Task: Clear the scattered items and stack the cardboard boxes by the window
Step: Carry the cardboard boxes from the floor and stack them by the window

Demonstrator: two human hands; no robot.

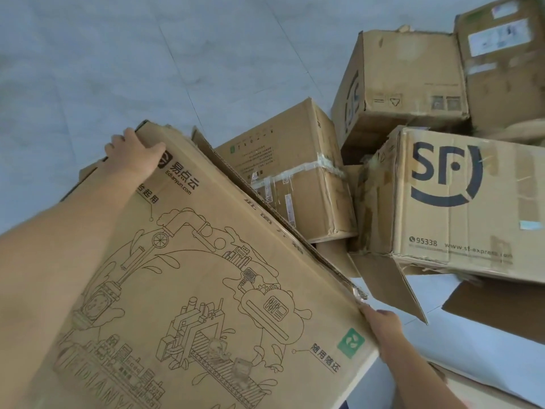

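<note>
Holding the printed box (206, 276) by two opposite corners looks right for it. It is large, made of stiff corrugated cardboard, and probably light for its size but wide and awkward. The flap edge along its right side is worn and may bend. Edges and corners give the best hold, because the smooth face would slip.

This box fills the lower left of the frame, tilted, and seems raised above the floor (147, 54). Its right edge is near the taped box (295, 178) in the middle, and the SF box (460, 202) stands at the right.

The left hand (132, 154) grips the upper left corner, with fingers (128, 135) curled over the far edge and the thumb on the printed face. The right hand (383, 329) holds the lower right corner. Its fingers go behind the cardboard and are hidden, so I judge they are clasped there.
</note>
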